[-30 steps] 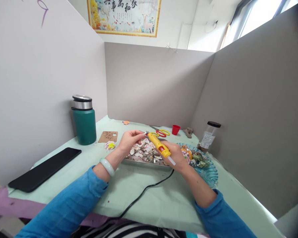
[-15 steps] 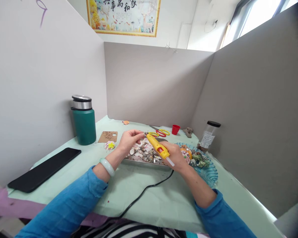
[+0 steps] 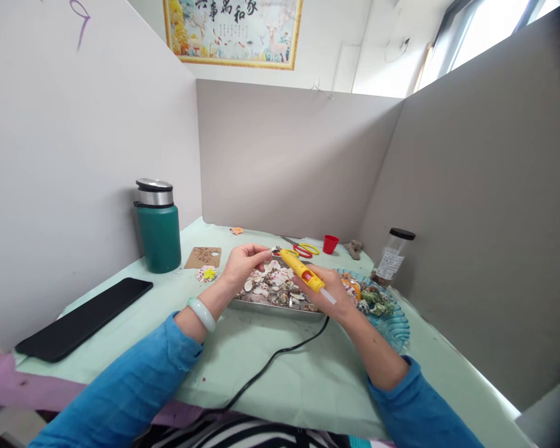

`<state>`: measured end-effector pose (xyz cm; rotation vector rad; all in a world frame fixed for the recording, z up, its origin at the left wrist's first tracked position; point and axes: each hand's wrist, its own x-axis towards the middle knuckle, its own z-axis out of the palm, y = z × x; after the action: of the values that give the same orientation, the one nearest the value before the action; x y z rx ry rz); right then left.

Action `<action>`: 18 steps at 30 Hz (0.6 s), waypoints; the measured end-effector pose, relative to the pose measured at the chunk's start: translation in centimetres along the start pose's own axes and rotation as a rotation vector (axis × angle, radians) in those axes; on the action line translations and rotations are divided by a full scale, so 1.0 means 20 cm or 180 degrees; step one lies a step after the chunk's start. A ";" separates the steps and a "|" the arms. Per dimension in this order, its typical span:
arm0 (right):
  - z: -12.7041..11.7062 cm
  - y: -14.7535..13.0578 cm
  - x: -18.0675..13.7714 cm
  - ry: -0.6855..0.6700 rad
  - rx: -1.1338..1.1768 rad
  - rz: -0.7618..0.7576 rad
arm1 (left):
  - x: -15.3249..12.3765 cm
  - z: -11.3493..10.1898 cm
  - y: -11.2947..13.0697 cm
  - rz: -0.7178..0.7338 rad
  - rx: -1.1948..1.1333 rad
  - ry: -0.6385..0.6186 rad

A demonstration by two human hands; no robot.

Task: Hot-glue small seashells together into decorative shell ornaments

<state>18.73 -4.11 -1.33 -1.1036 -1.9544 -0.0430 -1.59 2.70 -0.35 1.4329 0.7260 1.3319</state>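
A yellow hot glue gun point(image 3: 303, 271) is held in my right hand point(image 3: 325, 287), with a clear glue stick point(image 3: 328, 296) poking out of its back end. Its nozzle points up and left, close to the fingertips of my left hand point(image 3: 246, 264). Thumb and forefinger of that hand pinch a small whitish shell-like piece point(image 3: 274, 249), too tiny to make out fully. Both hands are over a metal tray point(image 3: 261, 305) heaped with seashells point(image 3: 273, 283), partly hidden by them. A black cord point(image 3: 280, 352) runs from below the right hand to the table's front edge.
To the left stand a green bottle point(image 3: 158, 236), a dark flat case point(image 3: 86, 318), a brown card point(image 3: 203, 257) and a shell flower point(image 3: 207, 274). Behind the tray lie scissors point(image 3: 308, 249) and a red cup point(image 3: 330, 244). At right are a blue plate point(image 3: 399, 330) and a jar point(image 3: 392, 258). Grey partitions point(image 3: 289, 155) enclose the table.
My right hand has drawn the glue gun slightly to the right, so its nozzle sits a little farther from my left fingertips. The left hand has stayed nearly still, keeping its pinch.
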 end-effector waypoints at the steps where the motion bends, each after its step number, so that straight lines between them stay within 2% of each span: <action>1: 0.00 0.00 0.00 0.0008 0.0000 0.0008 | 0.00 0.00 0.00 -0.0013 -0.0019 -0.0017; 6: 0.01 0.00 0.00 -0.0081 0.0026 -0.0136 | 0.00 0.00 -0.01 -0.0033 -0.0018 -0.0054; 11: 0.02 0.02 0.00 0.0157 -0.0068 0.0020 | 0.00 0.01 0.00 0.0022 -0.0044 -0.0046; 16: 0.02 0.02 0.00 -0.0015 -0.0090 -0.0128 | 0.00 0.01 0.01 0.0121 0.0046 0.0052; 18: 0.02 0.02 0.00 0.0084 -0.0139 -0.0081 | 0.00 0.01 0.01 0.0130 0.0073 0.0082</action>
<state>18.77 -3.80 -1.71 -1.1011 -1.9522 -0.1139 -1.50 2.48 -0.10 1.4580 0.7345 1.3796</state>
